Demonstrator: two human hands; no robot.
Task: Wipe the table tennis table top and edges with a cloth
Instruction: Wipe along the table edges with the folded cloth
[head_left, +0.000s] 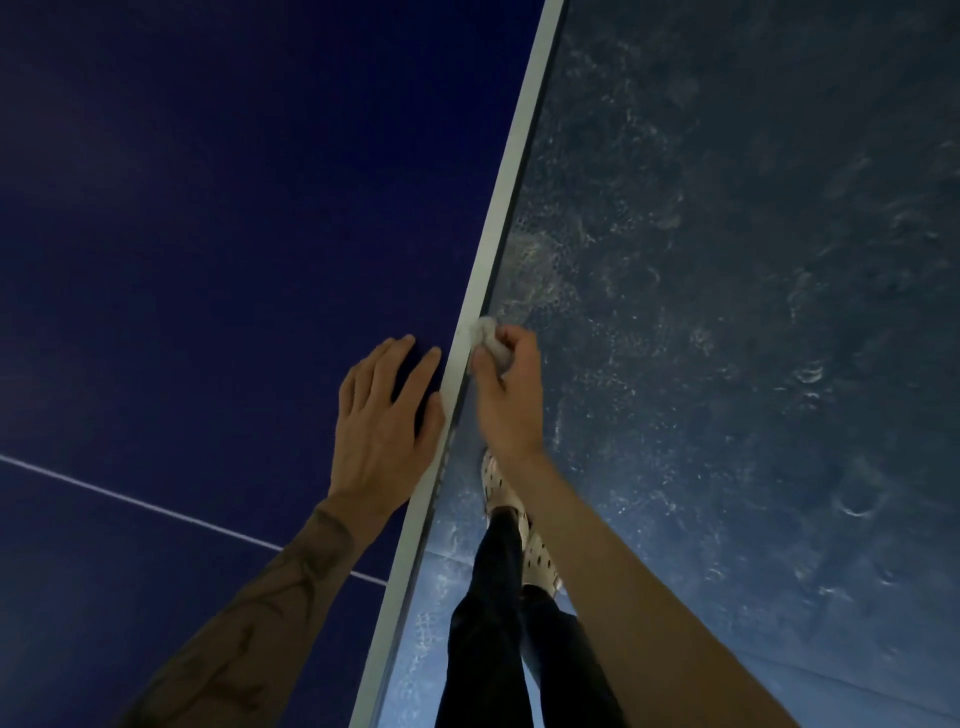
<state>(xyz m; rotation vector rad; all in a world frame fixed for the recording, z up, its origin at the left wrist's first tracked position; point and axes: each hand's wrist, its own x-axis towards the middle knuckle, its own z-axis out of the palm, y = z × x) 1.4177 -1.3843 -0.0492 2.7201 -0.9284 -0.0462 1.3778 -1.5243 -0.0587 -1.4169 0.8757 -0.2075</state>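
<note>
Head view: the dark blue surface (208, 208) fills the left half of the picture, and its pale edge (500, 208) runs as a long slanting band from the top down to the bottom.

The left hand (382, 421) lies flat on the blue top, palm down. Its fingers (396, 358) are straight and slightly spread, holding nothing, and their tips are just inside the pale edge. The thumb lies along that band.

The right hand (506, 395) is on the outer side of the edge, directly across the band from the left fingers. Its fingers (514, 338) and thumb are curled tightly round a small bunched white cloth (485, 338). The cloth sticks out beyond the fingertips on the side towards the surface and is pressed against the edge, touching the pale band and the darker side face below it. The two hands are near each other, with only the band between them.

A thin white line (130, 501) crosses the blue top well behind the left fingers, passing under the left forearm (291, 571), which carries dark markings.

Beyond and below the right fingers is a mottled blue-grey floor (753, 312) with pale scuffs. Under the right wrist are dark trouser legs (498, 623) and pale shoes (497, 483) with dark dots, close beside the edge.
</note>
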